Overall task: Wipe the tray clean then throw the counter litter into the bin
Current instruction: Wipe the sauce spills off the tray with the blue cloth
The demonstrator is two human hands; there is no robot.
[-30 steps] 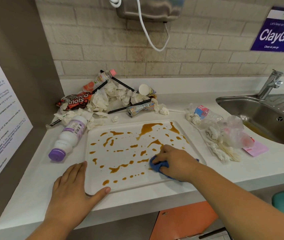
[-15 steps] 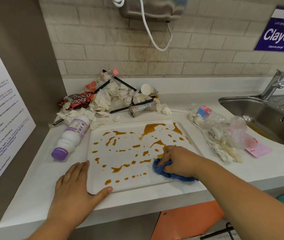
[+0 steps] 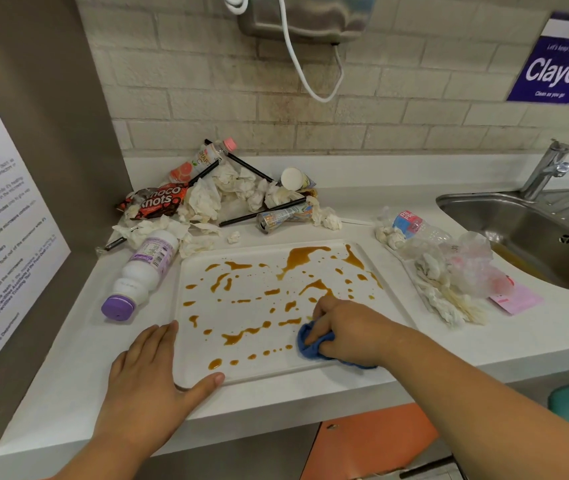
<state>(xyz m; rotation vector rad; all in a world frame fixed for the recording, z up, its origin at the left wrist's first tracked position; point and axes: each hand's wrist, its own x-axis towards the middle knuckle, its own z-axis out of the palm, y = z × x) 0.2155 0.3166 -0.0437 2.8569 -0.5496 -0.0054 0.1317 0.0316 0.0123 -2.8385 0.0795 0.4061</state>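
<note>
Right hand (image 3: 348, 327): fingers curled over bunched cloth (image 3: 312, 346), pressing it onto the tray. Left hand (image 3: 144, 386): flat, fingers straight, holding nothing; palm on counter (image 3: 68, 358) at the tray's near left corner, thumb along the near rim, bracing it.

Change over the last second: small. Right hand has stayed in the near right part of the tray, shifting only slightly. Cloth now bunches out at the fingertip side and trails under the wrist. Left hand hasn't moved. Sauce pattern looks the same as before.

Meaning, as I read it: wipe has only just started. Nearly all the sauce remains and litter is untouched. Bin not in view.

Layout:
- Tray (image 3: 231, 317) lies flat on the counter, front and centre, between the two hands.
- Litter heap (image 3: 227, 192) sits behind the tray against the wall, well apart from both hands.
- Second litter heap (image 3: 449, 271) lies right of the tray, beside the sink (image 3: 535, 237).
- Bottle (image 3: 144, 271) lies on its side just left of the tray, beyond the left fingertips.
- Sauce (image 3: 303, 256): nearest streaks touch the right hand's knuckles and the rest spread left and away from it.
</note>
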